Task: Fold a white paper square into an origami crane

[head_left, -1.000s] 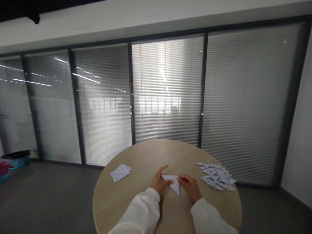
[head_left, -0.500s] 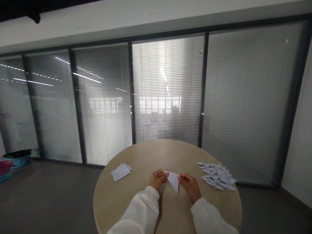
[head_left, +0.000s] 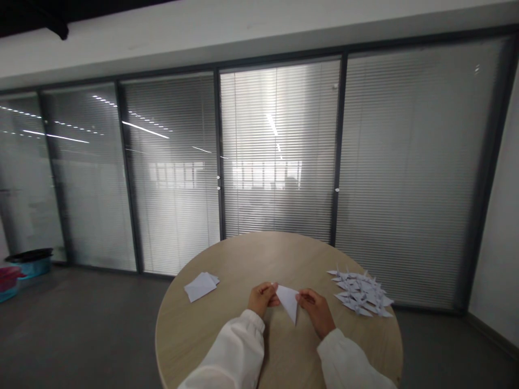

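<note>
A white folded paper [head_left: 287,303] sits low in the frame, just right of centre, spanning the gap between two bare hands. It shows as a narrow triangle: its short edge lies uppermost, sloping slightly down toward the right, and its long axis runs down and a little rightward to a sharp tip that points at the bottom of the frame. Neither hand is nearer than the other, since both touch it, one at each upper corner; from the fingers, the free tip lies below and between. Whether the paper rests on the table or is held just above it, I cannot tell.

The left hand [head_left: 263,298] pinches the upper left corner between thumb and fingers, the other fingers curled in. The right hand [head_left: 316,309] grips the upper right corner with thumb and fingertips, its back turned upward and its knuckles bent. Both forearms, in white sleeves [head_left: 233,348], rise from the bottom edge and angle inward toward the paper.

Around them spreads a round wooden table [head_left: 275,254]. At its left lie a few flat paper sheets [head_left: 200,287], overlapping; at its right is a cluster of pointed folded paper pieces [head_left: 362,293], nearer the right hand. Behind, glass panels with blinds [head_left: 279,124] fill the middle of the frame, and blue tubs [head_left: 35,268] stand on the floor at lower left.
</note>
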Demonstrator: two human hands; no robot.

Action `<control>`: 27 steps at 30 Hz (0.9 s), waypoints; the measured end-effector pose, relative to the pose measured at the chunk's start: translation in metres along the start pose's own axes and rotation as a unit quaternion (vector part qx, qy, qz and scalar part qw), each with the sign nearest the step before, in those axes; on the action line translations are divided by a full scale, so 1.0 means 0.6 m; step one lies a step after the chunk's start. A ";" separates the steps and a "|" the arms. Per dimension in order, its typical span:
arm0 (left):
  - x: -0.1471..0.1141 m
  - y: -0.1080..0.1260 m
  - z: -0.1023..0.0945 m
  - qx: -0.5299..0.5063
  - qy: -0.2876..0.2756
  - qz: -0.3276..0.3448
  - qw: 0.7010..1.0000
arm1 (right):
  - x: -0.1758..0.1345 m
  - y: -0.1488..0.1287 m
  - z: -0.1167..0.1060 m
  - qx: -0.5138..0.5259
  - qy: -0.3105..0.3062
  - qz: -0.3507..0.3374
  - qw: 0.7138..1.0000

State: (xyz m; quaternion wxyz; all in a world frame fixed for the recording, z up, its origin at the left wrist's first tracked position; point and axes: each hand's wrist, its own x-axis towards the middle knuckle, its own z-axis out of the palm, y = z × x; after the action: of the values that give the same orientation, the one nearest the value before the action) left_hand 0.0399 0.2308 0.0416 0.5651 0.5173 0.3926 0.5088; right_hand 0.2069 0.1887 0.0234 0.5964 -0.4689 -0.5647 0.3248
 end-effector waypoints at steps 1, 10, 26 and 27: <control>0.000 0.001 0.000 0.003 0.005 -0.002 1.000 | 0.000 0.000 0.000 -0.001 -0.002 0.000 1.000; -0.007 0.011 0.004 0.013 -0.001 0.002 1.000 | -0.003 0.004 0.004 0.003 -0.029 0.006 1.000; -0.009 -0.001 0.005 0.034 -0.070 -0.005 0.997 | -0.004 -0.007 0.004 0.049 -0.039 0.007 0.998; -0.008 -0.002 0.004 0.033 -0.071 -0.005 0.997 | -0.004 -0.006 0.004 0.053 -0.039 0.007 0.998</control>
State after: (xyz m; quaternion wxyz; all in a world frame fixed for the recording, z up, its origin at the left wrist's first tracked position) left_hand 0.0418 0.2256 0.0403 0.5768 0.5684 0.3710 0.4545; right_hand 0.2038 0.1860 0.0255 0.5954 -0.4277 -0.5663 0.3767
